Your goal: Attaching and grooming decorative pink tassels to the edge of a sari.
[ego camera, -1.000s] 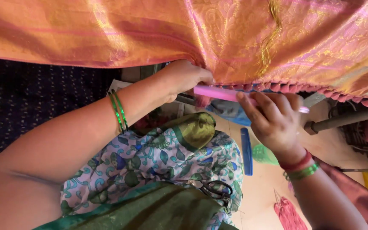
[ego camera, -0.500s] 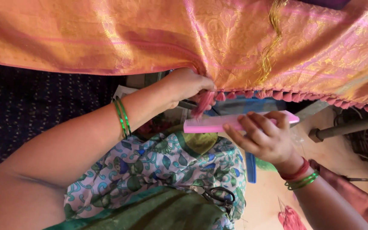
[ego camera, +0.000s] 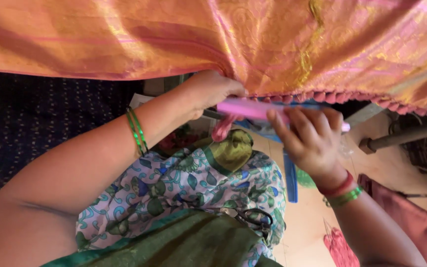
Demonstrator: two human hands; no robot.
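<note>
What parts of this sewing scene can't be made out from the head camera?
- Left hand: its fingertips are tucked under the orange fabric, so what they pinch is hidden.
- Pink tool: the right hand covers its middle; its kind is unclear.
- Scissors: half buried in the lap cloth.
- Metal bar: cut off by the right edge.

I see the left hand (ego camera: 213,89) pinching the tasselled lower edge of the orange-pink silk fabric (ego camera: 273,44). The right hand (ego camera: 312,141) grips a pink comb (ego camera: 250,108) held level just below that edge, close to the left hand. Black-handled scissors (ego camera: 253,217) lie on the floral-print cloth (ego camera: 193,183) below.
</note>
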